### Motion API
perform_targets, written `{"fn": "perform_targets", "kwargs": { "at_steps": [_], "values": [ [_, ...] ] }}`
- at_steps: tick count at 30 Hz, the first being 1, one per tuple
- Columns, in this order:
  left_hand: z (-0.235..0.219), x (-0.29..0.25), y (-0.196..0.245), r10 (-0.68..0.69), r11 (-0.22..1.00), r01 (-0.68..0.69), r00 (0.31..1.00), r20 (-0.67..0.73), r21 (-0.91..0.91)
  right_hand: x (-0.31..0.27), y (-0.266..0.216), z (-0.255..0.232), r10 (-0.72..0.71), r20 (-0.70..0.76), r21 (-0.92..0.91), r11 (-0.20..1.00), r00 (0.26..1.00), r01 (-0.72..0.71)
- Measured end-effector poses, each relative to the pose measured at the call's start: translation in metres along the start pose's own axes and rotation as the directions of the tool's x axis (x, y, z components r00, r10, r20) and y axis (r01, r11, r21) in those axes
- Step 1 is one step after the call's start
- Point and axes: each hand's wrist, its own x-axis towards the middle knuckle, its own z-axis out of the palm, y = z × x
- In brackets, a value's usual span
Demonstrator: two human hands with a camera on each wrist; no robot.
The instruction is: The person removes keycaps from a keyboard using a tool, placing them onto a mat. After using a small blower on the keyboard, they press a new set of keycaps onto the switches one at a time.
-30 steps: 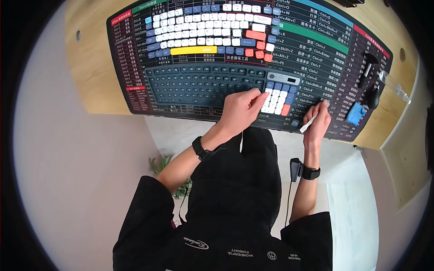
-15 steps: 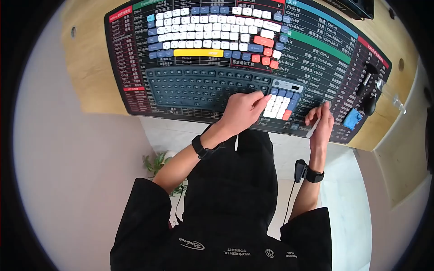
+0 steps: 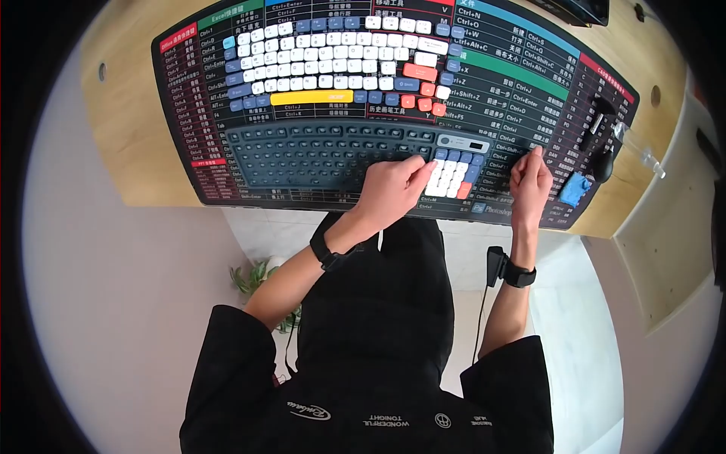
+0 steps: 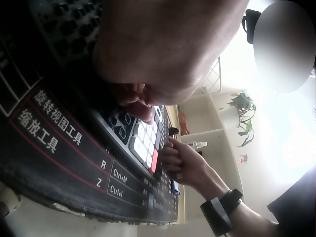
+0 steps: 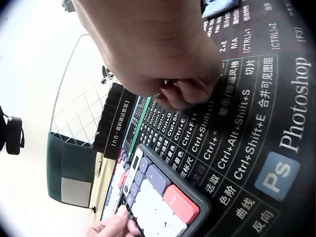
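A dark keyboard [image 3: 302, 155] lies near the mat's front edge, its main field showing bare switches. White, blue and red keycaps [image 3: 448, 180] cover its number pad. My left hand [image 3: 392, 188] rests over the keyboard just left of these caps, fingers curled, thumb and fingertip together at the white keys; the palm side is hidden. To the right of the keyboard, my right hand [image 3: 532, 185] is held close over the mat with its fingers curled round a slim white strip [image 3: 536, 148]. Only a pale end of it shows, the rest hidden in the fist.
Keycaps [image 3: 325, 53] with a yellow space bar [image 3: 311, 97] lie in keyboard order behind the keyboard. The printed desk mat [image 3: 514, 91] covers the wooden desk [image 3: 140, 181]. At right are a black blower bulb [image 3: 603, 165], a blue cloth [image 3: 576, 189] and a clear bottle [image 3: 639, 151].
My right hand has turned, so the white strip that stuck out towards me is mostly hidden now. My left hand keeps its place at the number pad. The head view has shifted slightly.
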Motion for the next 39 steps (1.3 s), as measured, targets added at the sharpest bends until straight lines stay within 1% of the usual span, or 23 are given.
{"fn": "perform_targets", "kwargs": {
  "at_steps": [1,2,3,4,6,8,9,10,12,13,15,19,22,25,29,30,32,34,36,37,39],
  "values": [
    [0.0,0.0,0.0,0.001,1.0,-0.001,1.0,0.005,-0.001,-0.002,-0.001,0.002,-0.094,0.019,-0.145,0.985,0.995,0.096],
    [0.0,0.0,0.0,0.007,1.0,-0.007,1.0,-0.003,-0.008,-0.004,-0.002,0.004,-0.182,0.05,-0.285,0.94,0.982,0.189],
    [0.001,-0.001,-0.001,0.01,1.0,-0.01,1.0,-0.009,-0.015,-0.006,-0.007,0.011,-0.256,0.064,-0.293,0.919,0.964,0.264],
    [0.0,-0.002,-0.001,0.01,1.0,-0.01,1.0,0.0,-0.015,-0.01,-0.018,0.022,-0.386,0.104,-0.388,0.833,0.917,0.394],
    [-0.001,-0.001,-0.002,0.003,1.0,-0.003,1.0,0.013,0.014,-0.016,-0.042,0.046,-0.376,0.151,-0.466,0.788,0.914,0.402],
    [-0.001,-0.001,0.0,0.002,1.0,-0.002,1.0,0.013,0.007,-0.011,-0.058,0.065,-0.416,0.241,-0.482,0.733,0.877,0.48],
    [-0.001,0.0,0.001,-0.002,1.0,0.002,1.0,0.009,0.001,-0.007,-0.063,0.073,-0.427,0.273,-0.465,0.726,0.862,0.507],
    [-0.001,0.0,0.001,0.001,1.0,-0.001,1.0,0.006,0.0,-0.001,-0.065,0.077,-0.394,0.317,-0.51,0.696,0.863,0.505],
    [-0.001,0.0,-0.001,-0.034,0.999,0.035,0.999,0.019,-0.025,0.008,-0.064,0.089,-0.41,0.349,-0.528,0.657,0.843,0.538],
    [-0.001,-0.001,-0.001,-0.033,0.999,0.033,0.999,0.016,-0.028,0.009,-0.065,0.093,-0.411,0.351,-0.53,0.653,0.841,0.54],
    [0.0,0.0,-0.001,-0.03,0.999,0.031,0.999,0.015,-0.033,0.011,-0.069,0.101,-0.362,0.321,-0.582,0.653,0.875,0.484],
    [-0.001,-0.001,-0.001,-0.039,0.999,0.039,0.999,0.018,-0.035,0.011,-0.073,0.112,-0.332,0.318,-0.611,0.645,0.888,0.46],
    [-0.001,-0.001,0.0,-0.014,0.998,0.013,1.0,-0.01,-0.064,0.012,-0.076,0.117,-0.302,0.33,-0.651,0.614,0.895,0.447],
    [-0.004,0.0,0.001,0.016,0.999,-0.017,1.0,-0.01,-0.039,0.014,-0.076,0.116,-0.291,0.323,-0.706,0.56,0.901,0.434],
    [-0.002,0.0,0.002,0.027,0.997,-0.03,0.999,-0.035,-0.074,0.017,-0.079,0.101,-0.275,0.317,-0.727,0.545,0.908,0.419],
    [-0.002,0.0,0.002,0.029,0.996,-0.032,0.999,-0.042,-0.086,0.018,-0.079,0.096,-0.276,0.319,-0.725,0.546,0.907,0.421],
    [-0.003,-0.001,0.003,0.029,0.997,-0.031,0.999,-0.036,-0.073,0.022,-0.077,0.087,-0.273,0.324,-0.673,0.606,0.906,0.424],
    [-0.004,-0.001,0.005,0.03,0.997,-0.032,0.999,-0.029,-0.064,0.024,-0.077,0.082,-0.298,0.313,-0.66,0.614,0.902,0.432],
    [-0.007,0.0,0.008,0.016,0.997,-0.017,1.0,-0.014,-0.072,0.025,-0.078,0.078,-0.319,0.263,-0.64,0.648,0.911,0.412],
    [-0.009,-0.001,0.011,0.017,0.997,-0.017,1.0,-0.011,-0.07,0.024,-0.079,0.077,-0.319,0.26,-0.639,0.651,0.912,0.41],
    [-0.015,-0.001,0.019,0.077,0.997,-0.078,0.995,-0.069,-0.012,0.023,-0.08,0.078,-0.328,0.223,-0.668,0.634,0.918,0.389]
  ]
}}
